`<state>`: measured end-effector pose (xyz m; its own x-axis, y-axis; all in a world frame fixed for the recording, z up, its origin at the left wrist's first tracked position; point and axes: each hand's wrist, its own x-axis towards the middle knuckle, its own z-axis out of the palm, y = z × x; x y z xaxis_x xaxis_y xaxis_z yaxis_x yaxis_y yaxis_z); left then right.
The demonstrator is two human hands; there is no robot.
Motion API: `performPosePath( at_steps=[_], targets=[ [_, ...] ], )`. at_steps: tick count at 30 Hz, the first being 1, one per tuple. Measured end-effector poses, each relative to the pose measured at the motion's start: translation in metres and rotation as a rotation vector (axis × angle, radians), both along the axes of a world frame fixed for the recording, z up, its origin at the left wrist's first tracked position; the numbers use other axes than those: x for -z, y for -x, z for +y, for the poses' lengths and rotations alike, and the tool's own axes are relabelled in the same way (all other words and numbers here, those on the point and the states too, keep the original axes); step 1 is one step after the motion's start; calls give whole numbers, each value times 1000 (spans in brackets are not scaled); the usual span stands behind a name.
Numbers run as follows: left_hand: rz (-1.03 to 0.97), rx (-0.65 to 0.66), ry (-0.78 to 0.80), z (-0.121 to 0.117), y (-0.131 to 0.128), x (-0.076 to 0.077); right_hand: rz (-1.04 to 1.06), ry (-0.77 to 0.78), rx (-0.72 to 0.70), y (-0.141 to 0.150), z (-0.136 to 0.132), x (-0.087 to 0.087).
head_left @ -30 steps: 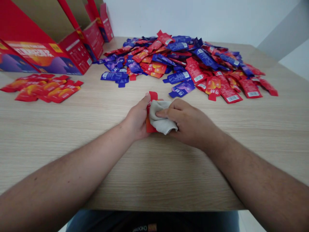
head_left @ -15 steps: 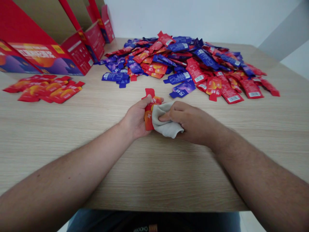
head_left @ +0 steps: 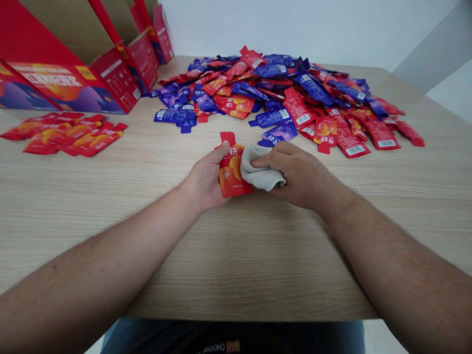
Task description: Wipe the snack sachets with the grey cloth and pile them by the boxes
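Above the middle of the table, my left hand [head_left: 207, 178] is closed on a red and orange sachet [head_left: 233, 179], its thumb on the front near the narrow top tab. The sachet's printed face is turned up toward me. My right hand [head_left: 300, 172] pinches a crumpled pale grey cloth [head_left: 261, 169], which lies against the sachet's right edge and covers part of it. The fingers of my left hand behind the sachet are mostly hidden.
A large heap of red and purple sachets [head_left: 273, 86] spreads across the back of the table [head_left: 243, 265]. Several red sachets [head_left: 70, 133] lie overlapping at the left. Behind them stand open red cardboard boxes [head_left: 73, 81]. A white wall rises beyond.
My right hand has shifted the cloth slightly up and to the right, uncovering more of the sachet's lower front. My left hand still holds the sachet in nearly the same place.
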<state>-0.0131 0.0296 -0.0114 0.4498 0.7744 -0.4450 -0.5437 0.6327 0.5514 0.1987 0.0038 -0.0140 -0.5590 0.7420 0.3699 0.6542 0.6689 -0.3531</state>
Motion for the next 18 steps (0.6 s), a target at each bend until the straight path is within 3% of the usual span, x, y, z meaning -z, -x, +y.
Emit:
performPosePath(
  at_steps=[3, 8, 12, 18],
  targets=[
    [12, -11, 9, -1, 0, -1, -3, 85, -134, 1, -1, -1],
    [-14, 40, -23, -1, 1, 1, 28, 2, -20, 1, 0, -1],
    [-41, 54, -20, -2, 3, 5, -1, 88, -121, 3, -2, -2],
    [24, 172, -42, -9, 1, 1, 15, -64, 135, 4, -1, -1]
  ],
)
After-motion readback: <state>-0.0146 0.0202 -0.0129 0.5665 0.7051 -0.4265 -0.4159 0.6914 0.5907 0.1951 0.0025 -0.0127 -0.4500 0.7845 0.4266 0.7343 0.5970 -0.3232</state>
